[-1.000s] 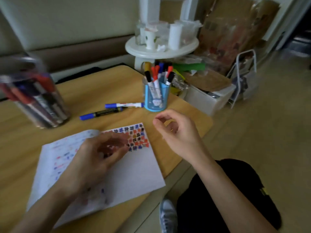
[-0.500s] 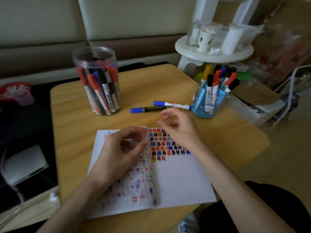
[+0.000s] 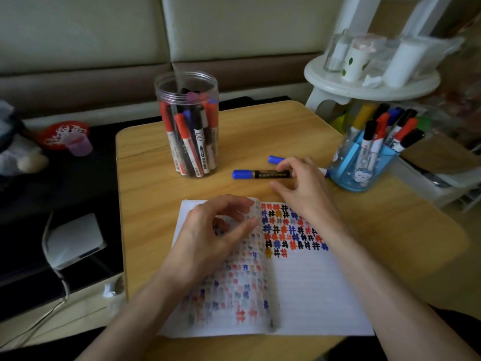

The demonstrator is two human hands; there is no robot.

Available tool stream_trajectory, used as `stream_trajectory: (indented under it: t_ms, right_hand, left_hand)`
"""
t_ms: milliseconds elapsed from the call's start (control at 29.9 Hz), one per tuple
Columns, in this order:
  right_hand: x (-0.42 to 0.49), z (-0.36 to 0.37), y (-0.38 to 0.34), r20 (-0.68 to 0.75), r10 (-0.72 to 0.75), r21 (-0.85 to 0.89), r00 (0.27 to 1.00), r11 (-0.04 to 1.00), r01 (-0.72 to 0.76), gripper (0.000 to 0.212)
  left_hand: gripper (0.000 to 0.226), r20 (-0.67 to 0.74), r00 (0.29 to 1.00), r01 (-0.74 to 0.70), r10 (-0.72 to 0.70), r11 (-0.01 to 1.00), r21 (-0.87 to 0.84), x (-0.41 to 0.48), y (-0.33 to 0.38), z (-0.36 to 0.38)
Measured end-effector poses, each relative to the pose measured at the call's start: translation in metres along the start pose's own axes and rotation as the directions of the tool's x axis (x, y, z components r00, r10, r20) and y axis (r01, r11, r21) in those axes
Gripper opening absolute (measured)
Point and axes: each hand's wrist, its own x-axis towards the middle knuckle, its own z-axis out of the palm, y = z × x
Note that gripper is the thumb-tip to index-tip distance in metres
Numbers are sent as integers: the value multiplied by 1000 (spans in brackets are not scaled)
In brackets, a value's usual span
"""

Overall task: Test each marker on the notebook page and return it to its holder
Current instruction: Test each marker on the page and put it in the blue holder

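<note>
An open notebook (image 3: 312, 282) lies on the wooden table (image 3: 145, 204), its pages covered with coloured hash marks. My left hand (image 3: 216, 230) rests on the left page, fingers loosely curled, holding nothing. My right hand (image 3: 304, 186) arches over the right end of a black marker with a blue cap (image 3: 260, 174), which lies on the table just beyond the notebook. Its fingertips and thumb close on that marker from both sides. A second blue-capped marker (image 3: 276, 159) lies behind it, mostly hidden by the hand.
A clear jar (image 3: 190, 126) with several markers stands at the back of the table. At the right edge is a blue holder (image 3: 364, 173) with several more. A white stool (image 3: 369, 84) with cups stands behind; a black surface and cable lie to the left.
My right hand has moved forward from above the notebook onto the black marker. My left hand stays on the left page. My head has turned left, then steadied.
</note>
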Motion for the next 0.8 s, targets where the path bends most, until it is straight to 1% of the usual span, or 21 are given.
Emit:
stream_trajectory:
  t_ms: [134,200,267,301,367,434,501,601,635,701,735,802]
  right_hand:
    - [-3,-3,1,-5,-26,-87,1000,996,25,43]
    - [-5,-3,2,-6,-57,-110,998,992,56,36]
    - [-8,-5,2,-12,-80,-84,997,993,79,30]
    - [-10,-8,2,-5,-82,-39,997,996,81,27]
    - [-17,-17,1,24,-70,118,997,991,67,22]
    - [-28,-28,0,50,-75,299,996,952,57,18]
    - [-40,-38,1,50,-96,441,994,895,64,18]
    - [-58,-52,3,76,-108,546,991,836,49,18]
    - [-63,-57,4,97,-111,562,989,826,37,18]
    - [-71,-64,6,130,-99,617,987,787,-3,20]
    - [-75,-66,7,133,-76,672,988,740,-34,21]
    - [-85,-66,7,145,-2,803,989,584,-117,23]
  left_hand:
    - [29,-2,1000,-4,4,1000,9,1,-1,0]
    - [30,1,1000,-3,3,1000,11,1,0,1]
    - [31,-12,1000,-1,1,1000,-2,1,0,1]
    - [31,-23,1000,1,-1,1000,-10,2,-1,1]
    - [34,-47,999,8,-9,1000,-19,3,-4,0]
    - [42,-79,997,17,-19,1000,-19,5,-6,0]
    - [52,-102,995,8,-10,1000,-24,4,-6,0]
    - [57,-88,996,-12,7,999,-50,3,0,6]
    - [53,-89,996,-12,7,998,-59,3,3,8]
    - [38,-107,994,-29,25,999,-36,4,9,14]
    - [28,-110,993,-43,43,999,-4,4,13,16]
    - [15,-107,992,-62,65,998,24,3,19,22]
